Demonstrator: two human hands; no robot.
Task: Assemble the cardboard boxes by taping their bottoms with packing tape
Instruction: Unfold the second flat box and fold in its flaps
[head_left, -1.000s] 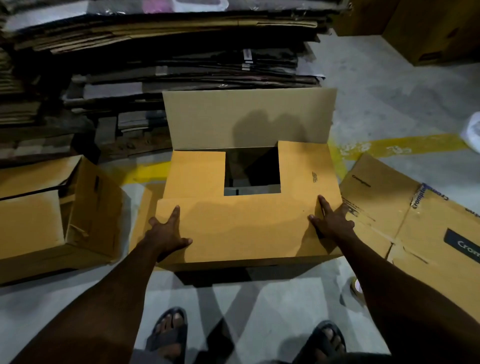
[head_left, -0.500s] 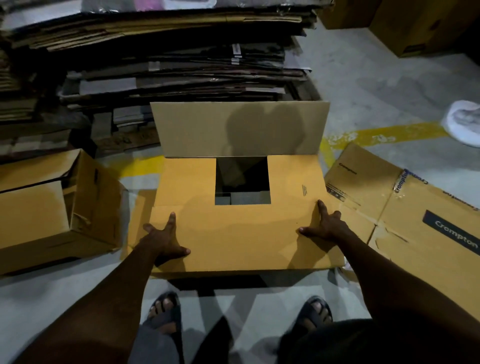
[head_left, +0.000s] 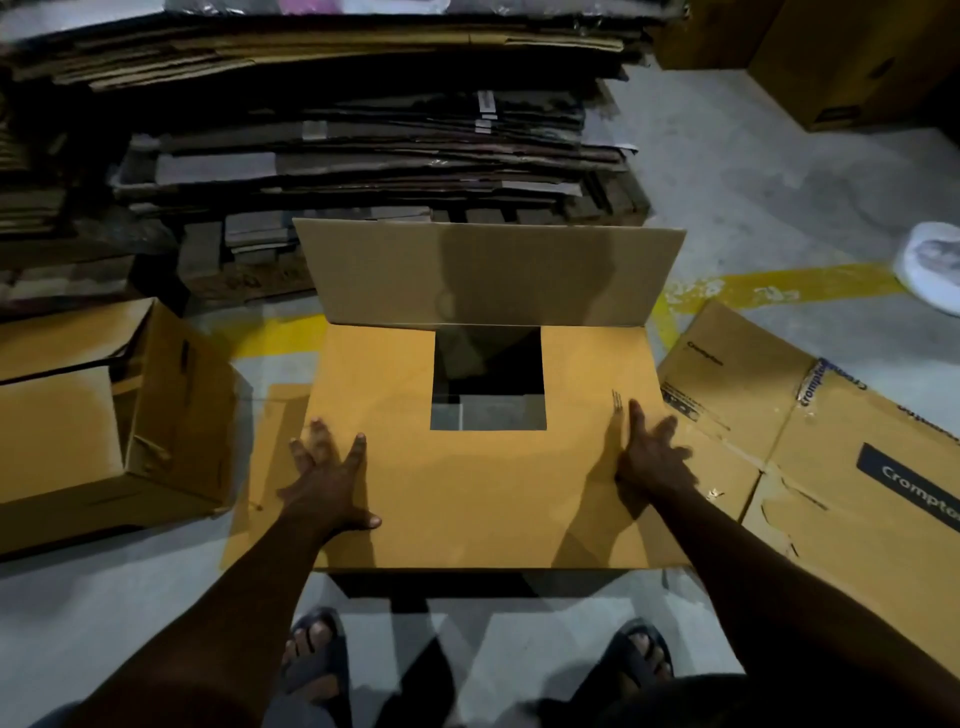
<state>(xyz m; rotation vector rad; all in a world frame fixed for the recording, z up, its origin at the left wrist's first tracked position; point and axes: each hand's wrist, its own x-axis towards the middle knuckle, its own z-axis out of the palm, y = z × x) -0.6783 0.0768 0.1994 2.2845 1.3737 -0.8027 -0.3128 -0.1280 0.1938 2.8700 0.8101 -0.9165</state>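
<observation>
the cardboard box (head_left: 467, 499) stands on the concrete floor (head_left: 727, 171) straight in front of the person, just beyond two sandalled feet (head_left: 317, 660), with its flaps turned up toward the camera. the near flap (head_left: 483, 519) lies folded flat over the two short side flaps (head_left: 376, 374), while the far flap (head_left: 488, 275) stands upright. between the flaps a square opening (head_left: 488, 379) shows the dark inside of the box. the left grip (head_left: 324, 483) is spread, fingers straight, palm pressing flat on the left part of the near flap. the right grip (head_left: 649, 457) is spread as well, fingers fanned out, pressing on the right edge of the same flap. neither grip pinches anything. to the right, touching the box or just beside it, a flattened carton (head_left: 831, 441) printed "crompton" lies on the floor. to the left, an open box (head_left: 78, 415) lies on its side, apart from the task's box. behind, a tall stack of flattened cardboard (head_left: 337, 130) fills the background. a yellow line (head_left: 779, 286) runs across the floor, and a white object (head_left: 935, 265), too blurred to name, sits at the right edge.
</observation>
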